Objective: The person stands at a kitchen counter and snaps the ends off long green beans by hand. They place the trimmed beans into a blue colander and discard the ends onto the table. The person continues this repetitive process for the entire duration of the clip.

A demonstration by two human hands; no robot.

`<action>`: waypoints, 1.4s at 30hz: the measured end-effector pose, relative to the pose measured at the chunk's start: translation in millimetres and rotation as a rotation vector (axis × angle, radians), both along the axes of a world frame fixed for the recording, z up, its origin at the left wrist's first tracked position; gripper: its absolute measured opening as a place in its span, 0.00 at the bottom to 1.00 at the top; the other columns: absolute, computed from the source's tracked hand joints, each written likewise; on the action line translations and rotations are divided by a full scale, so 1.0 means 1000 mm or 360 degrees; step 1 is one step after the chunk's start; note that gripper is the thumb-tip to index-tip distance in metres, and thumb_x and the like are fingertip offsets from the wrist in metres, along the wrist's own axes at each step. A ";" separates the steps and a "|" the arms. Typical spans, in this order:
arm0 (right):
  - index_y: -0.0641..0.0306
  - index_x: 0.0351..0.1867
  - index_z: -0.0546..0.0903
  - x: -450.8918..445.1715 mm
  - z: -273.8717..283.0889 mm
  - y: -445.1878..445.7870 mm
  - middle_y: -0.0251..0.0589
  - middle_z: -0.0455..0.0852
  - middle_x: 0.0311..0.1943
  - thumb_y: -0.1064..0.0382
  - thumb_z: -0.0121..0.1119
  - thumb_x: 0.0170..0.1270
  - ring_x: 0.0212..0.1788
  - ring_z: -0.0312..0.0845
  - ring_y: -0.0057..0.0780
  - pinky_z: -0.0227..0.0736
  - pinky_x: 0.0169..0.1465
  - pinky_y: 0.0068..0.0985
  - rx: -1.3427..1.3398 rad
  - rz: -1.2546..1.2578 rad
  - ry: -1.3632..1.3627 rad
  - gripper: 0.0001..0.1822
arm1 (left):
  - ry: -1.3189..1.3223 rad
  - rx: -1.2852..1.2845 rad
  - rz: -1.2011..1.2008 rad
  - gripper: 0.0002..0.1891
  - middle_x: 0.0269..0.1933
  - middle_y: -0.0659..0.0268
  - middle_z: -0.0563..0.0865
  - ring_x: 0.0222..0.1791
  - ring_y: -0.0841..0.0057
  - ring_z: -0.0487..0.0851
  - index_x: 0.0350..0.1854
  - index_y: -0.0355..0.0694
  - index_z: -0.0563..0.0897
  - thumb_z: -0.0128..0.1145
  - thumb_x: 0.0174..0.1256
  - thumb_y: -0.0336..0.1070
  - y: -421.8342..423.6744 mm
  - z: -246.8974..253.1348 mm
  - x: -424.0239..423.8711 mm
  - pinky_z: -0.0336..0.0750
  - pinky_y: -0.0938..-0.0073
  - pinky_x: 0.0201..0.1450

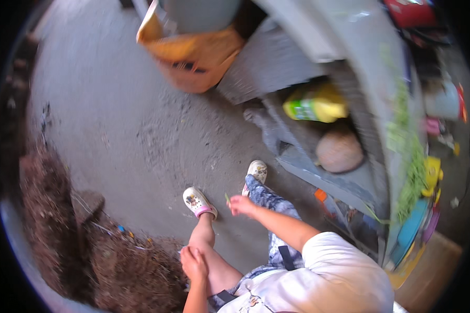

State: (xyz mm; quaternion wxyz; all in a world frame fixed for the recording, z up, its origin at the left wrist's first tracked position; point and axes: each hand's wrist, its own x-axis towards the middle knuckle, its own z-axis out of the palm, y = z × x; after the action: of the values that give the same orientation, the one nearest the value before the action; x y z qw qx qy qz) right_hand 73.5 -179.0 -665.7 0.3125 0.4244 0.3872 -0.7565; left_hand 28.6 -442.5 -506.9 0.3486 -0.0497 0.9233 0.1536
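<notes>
My right hand (241,205) is held in front of my right leg, with a thin green plant piece (227,198) pinched at the fingertips. My left hand (194,263) rests against my bare left leg (223,270) near the knee. Its palm side is hidden, so I cannot tell whether anything is in it. Below are my two cream clogs with charms, the left one (196,199) and the right one (257,171), on a grey concrete floor (113,117). On the tabletop to my right lies a heap of green plant pieces (411,184).
Under the table's long pale top (370,58), a shelf holds a yellow bottle (317,105) and a round pinkish-tan gourd (340,150). An orange bag (199,58) stands ahead. Brown dry plant bundles (133,270) lie at my left. A teal tray (409,232) is at the right.
</notes>
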 end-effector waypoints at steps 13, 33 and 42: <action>0.60 0.39 0.73 0.163 0.402 0.032 0.38 0.82 0.31 0.61 0.53 0.65 0.26 0.78 0.22 0.74 0.31 0.19 0.0291 -0.1034 0.0371 0.07 | -0.0445 0.0602 -0.2595 0.18 0.40 0.49 0.82 0.40 0.52 0.81 0.43 0.42 0.79 0.43 0.65 0.49 -0.006 -0.011 -0.070 0.76 0.56 0.40; 0.60 0.37 0.79 0.498 0.466 0.320 0.32 0.79 0.27 0.62 0.58 0.61 0.23 0.70 0.16 0.68 0.29 0.17 0.1416 -0.2203 0.0326 0.06 | -0.0212 0.0690 -0.2039 0.17 0.43 0.50 0.82 0.46 0.52 0.79 0.46 0.38 0.78 0.48 0.65 0.46 0.415 0.254 0.132 0.74 0.62 0.46; 0.61 0.33 0.79 0.387 0.460 0.420 0.39 0.78 0.30 0.64 0.57 0.56 0.32 0.78 0.38 0.75 0.33 0.32 0.3049 -0.0833 0.0061 0.06 | -0.0358 0.0813 -0.2028 0.15 0.37 0.52 0.84 0.41 0.56 0.82 0.46 0.39 0.78 0.47 0.67 0.44 0.468 0.293 0.172 0.75 0.64 0.41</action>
State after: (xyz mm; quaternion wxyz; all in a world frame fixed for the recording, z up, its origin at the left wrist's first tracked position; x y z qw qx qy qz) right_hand 460.4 241.0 -205.5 -0.3454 0.5575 0.7341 -0.1759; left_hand 200.5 25.4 -214.1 0.4652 0.5697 0.6658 0.1254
